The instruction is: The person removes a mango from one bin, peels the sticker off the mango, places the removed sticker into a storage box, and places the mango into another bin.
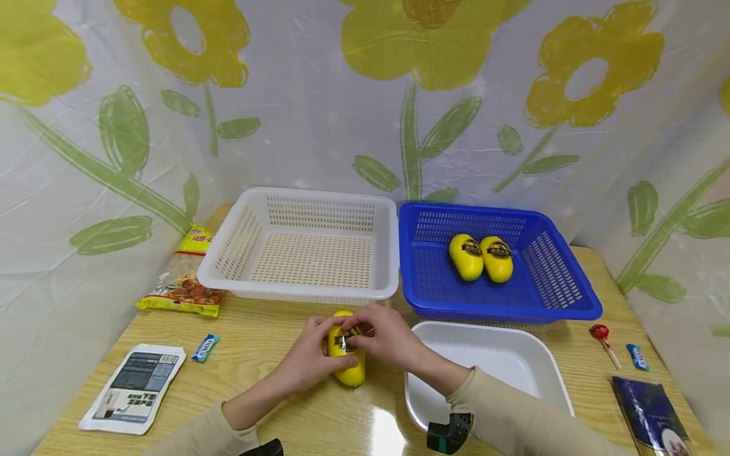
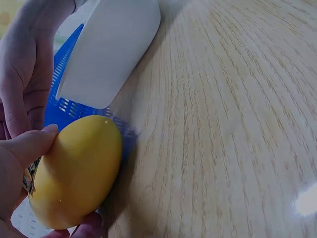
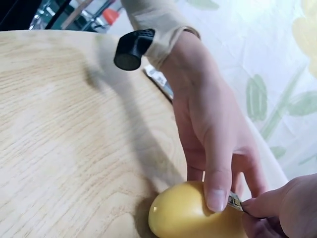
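**Hands on the yellow egg**

Left hand (image 1: pixel 310 361) curls round the yellow egg-shaped container (image 1: pixel 348 367), lying on the table (image 1: pixel 274 342) just before the white basket (image 1: pixel 308 250); right hand (image 1: pixel 388 339) pinches its label.

We are seeing a table (image 1: pixel 274 354) of pale wood-grain laminate, smooth and glossy enough to be throwing back a bright glare. The yellow egg-shaped container (image 1: pixel 348 370) is looking like smooth, slightly shiny plastic with a printed label. The white basket (image 1: pixel 302 253) and blue basket (image 1: pixel 496 304) are showing perforated hard plastic, while the white tray (image 1: pixel 490 354) is appearing smooth and solid. The snack bag (image 1: pixel 182 282) is gleaming like plastic film. The flowered backdrop (image 1: pixel 365 95) is looking like wrinkled, faintly shiny sheeting.
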Available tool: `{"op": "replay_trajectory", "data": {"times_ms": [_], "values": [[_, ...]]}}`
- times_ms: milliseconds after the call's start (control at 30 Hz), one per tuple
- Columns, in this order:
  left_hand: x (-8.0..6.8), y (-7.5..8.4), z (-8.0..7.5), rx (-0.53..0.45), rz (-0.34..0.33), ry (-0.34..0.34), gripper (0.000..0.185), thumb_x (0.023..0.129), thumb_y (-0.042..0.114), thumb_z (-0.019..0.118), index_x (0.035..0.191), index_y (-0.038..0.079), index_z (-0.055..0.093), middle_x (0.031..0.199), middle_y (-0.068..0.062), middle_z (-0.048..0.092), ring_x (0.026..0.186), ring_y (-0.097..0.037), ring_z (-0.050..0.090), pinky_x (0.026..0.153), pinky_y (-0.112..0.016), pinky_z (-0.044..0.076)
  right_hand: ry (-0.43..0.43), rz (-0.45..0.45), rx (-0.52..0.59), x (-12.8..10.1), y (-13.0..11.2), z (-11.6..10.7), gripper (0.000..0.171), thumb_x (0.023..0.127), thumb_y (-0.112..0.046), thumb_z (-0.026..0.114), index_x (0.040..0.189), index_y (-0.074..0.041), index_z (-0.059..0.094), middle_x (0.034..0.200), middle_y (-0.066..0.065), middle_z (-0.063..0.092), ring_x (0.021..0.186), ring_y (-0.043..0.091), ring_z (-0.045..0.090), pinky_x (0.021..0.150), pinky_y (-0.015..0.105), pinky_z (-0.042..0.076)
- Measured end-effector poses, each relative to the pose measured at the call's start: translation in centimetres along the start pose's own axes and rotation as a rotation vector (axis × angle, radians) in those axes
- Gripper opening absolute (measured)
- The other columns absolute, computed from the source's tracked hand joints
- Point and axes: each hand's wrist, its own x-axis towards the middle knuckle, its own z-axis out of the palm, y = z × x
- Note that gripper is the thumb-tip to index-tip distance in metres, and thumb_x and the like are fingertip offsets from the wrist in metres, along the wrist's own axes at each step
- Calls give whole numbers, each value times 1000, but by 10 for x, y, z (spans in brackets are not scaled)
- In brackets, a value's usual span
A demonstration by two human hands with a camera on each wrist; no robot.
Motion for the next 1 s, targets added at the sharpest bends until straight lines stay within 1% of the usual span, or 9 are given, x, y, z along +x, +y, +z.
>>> {"op": "replay_trajectory", "data": {"times_ms": [133, 233, 333, 467, 533, 633, 767, 867, 1000], "values": [[0, 2, 2, 31, 10, 0, 63, 72, 28, 88, 128, 18, 61, 122, -15, 45, 102, -26, 51, 83, -38, 43, 42, -62, -89, -5, -5, -1, 12, 83, -6, 76, 94, -9, 72, 87, -2, 63, 78, 10, 54, 69, 22, 46], [0, 2, 2, 20, -12, 1, 63, 73, 28, 87, 129, 18, 60, 122, -15, 45, 101, -25, 51, 83, -38, 44, 71, -89, -117, -9, -13, -9, 12, 85, -6, 75, 97, -9, 72, 86, -3, 61, 76, 10, 53, 69, 21, 47], [1, 0, 1, -10, -46, 2, 63, 73, 25, 87, 130, 18, 59, 121, -16, 45, 98, -24, 52, 83, -36, 47, 90, -84, -52, -14, -22, -26, 14, 87, -6, 73, 101, -9, 72, 91, -2, 63, 79, 10, 57, 72, 19, 51], [1, -1, 1, -41, -61, -4, 64, 74, 20, 86, 132, 20, 58, 123, -17, 43, 98, -25, 54, 85, -36, 50, 104, -18, 109, -27, -22, -56, 18, 88, -8, 72, 106, -11, 72, 102, -1, 64, 90, 13, 63, 77, 21, 55], [2, -1, 2, -52, -60, -5, 65, 74, 19, 86, 132, 20, 58, 124, -18, 43, 99, -26, 54, 84, -37, 52, 119, 22, 158, -37, -17, -70, 20, 89, -10, 73, 109, -12, 72, 104, -2, 64, 94, 14, 63, 80, 23, 55], [2, 0, 3, -63, -63, -7, 65, 74, 18, 86, 132, 20, 58, 125, -19, 42, 98, -27, 56, 82, -36, 53, 148, 91, 183, -54, -6, -89, 22, 89, -14, 74, 111, -16, 72, 107, -3, 64, 99, 16, 62, 82, 25, 55], [2, 1, 2, -84, -70, -20, 65, 74, 16, 86, 133, 19, 57, 127, -21, 41, 98, -28, 57, 80, -34, 54, 170, 169, 210, -78, 10, -109, 23, 88, -19, 74, 111, -18, 72, 110, -2, 64, 102, 18, 61, 81, 26, 55], [1, 2, 1, -98, -70, -30, 65, 74, 15, 86, 133, 18, 57, 127, -22, 41, 99, -30, 58, 79, -35, 55, 149, 212, 252, -95, 21, -120, 23, 88, -19, 74, 111, -17, 71, 111, 2, 64, 102, 20, 63, 80, 28, 55], [0, 5, 0, -102, -66, -42, 65, 74, 15, 86, 133, 16, 57, 127, -23, 41, 101, -31, 58, 79, -37, 56, 76, 265, 300, -116, 34, -126, 24, 89, -19, 73, 112, -13, 70, 111, 8, 63, 98, 21, 65, 80, 29, 56]]}}
